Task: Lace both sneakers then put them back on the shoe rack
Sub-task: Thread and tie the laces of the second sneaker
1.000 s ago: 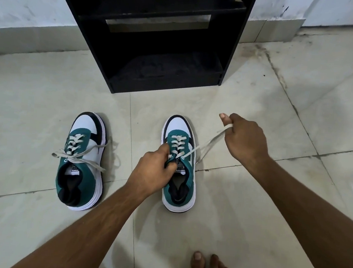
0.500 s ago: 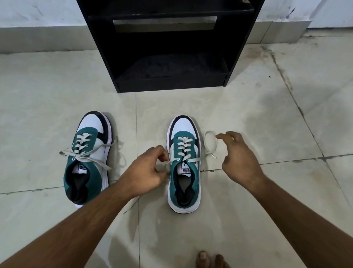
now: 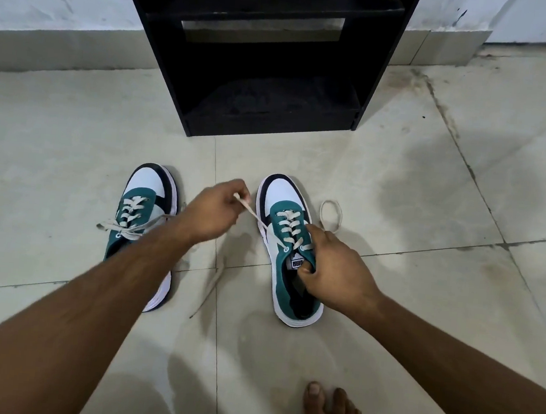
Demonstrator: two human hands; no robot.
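Observation:
Two green, white and black sneakers stand on the tiled floor, toes toward the black shoe rack (image 3: 368,83). My left hand (image 3: 211,213) is raised between them, pinching the left end of the right sneaker's white lace (image 3: 254,213), which runs taut to an eyelet. My right hand (image 3: 332,266) grips the right sneaker (image 3: 285,204) at its tongue and collar. The lace's other end lies in a loop (image 3: 330,213) on the floor beside that shoe. The left sneaker (image 3: 149,186) is laced, with loose ends spread sideways, and my left forearm partly covers it.
The rack's bottom shelf (image 3: 273,108) holds nothing. A wall with a skirting runs behind the rack. My bare foot (image 3: 326,409) rests on the floor at the bottom right. Dark grout lines cross the pale tiles.
My right hand let go of the right lace end and moved onto the sneaker's tongue. My left hand left the shoe and pulled the left lace end up and to the left.

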